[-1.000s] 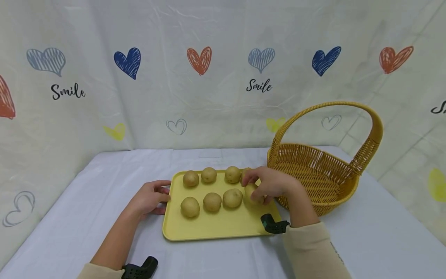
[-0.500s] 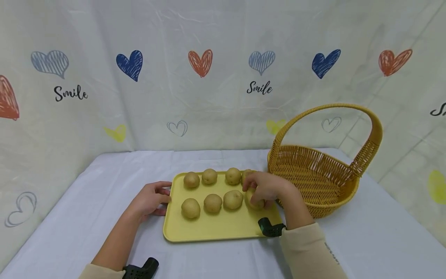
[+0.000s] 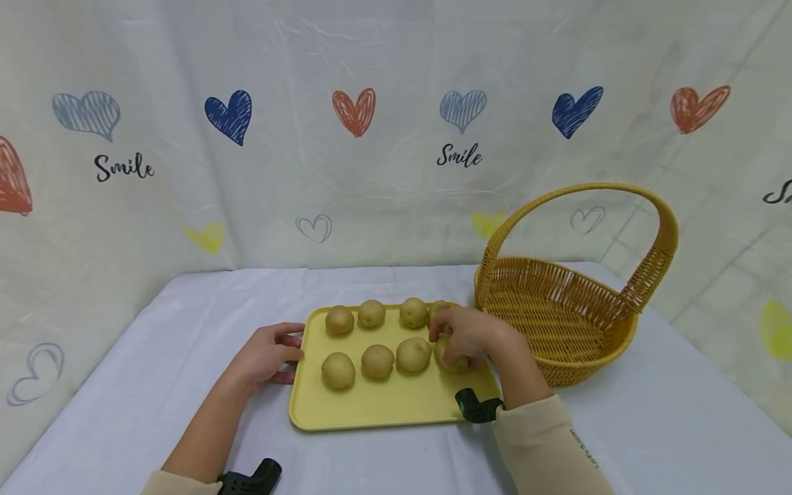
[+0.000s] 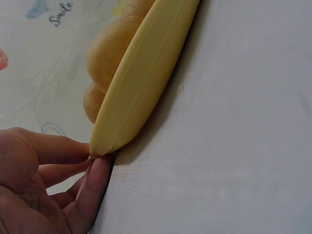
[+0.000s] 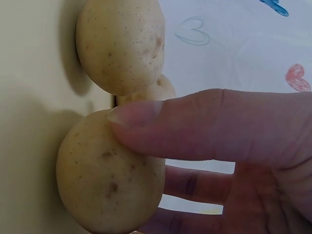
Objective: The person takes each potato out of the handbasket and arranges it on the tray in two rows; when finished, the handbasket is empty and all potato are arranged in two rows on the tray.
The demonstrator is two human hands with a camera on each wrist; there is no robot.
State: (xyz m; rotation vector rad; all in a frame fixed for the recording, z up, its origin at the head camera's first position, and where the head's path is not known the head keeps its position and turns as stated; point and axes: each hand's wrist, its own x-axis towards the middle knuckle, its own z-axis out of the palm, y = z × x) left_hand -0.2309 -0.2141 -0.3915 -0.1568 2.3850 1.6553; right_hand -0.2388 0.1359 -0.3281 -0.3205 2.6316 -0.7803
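My right hand [image 3: 473, 335] grips a round tan potato [image 3: 450, 357] at the right end of the near row on a yellow tray [image 3: 383, 410]. In the right wrist view the thumb lies across this potato [image 5: 105, 180] and other fingers curl behind it. Several more potatoes rest on the tray in two rows, including one at the near row's left end [image 3: 337, 370]. At the tray's left edge, my left hand [image 3: 262, 355] holds the rim between its fingers; the left wrist view shows the fingertips at the rim [image 4: 136, 92].
A woven basket [image 3: 557, 323] with a tall arched handle [image 3: 594, 186] stands to the right of the tray, nothing visible inside it. White cloth [image 3: 650, 426] covers the table. Behind hangs a pale sheet [image 3: 396, 172] printed with hearts and words.
The right wrist has shifted slightly left and down, and the right fingers have settled closer around the potato. The left hand, the tray and the basket stay put.
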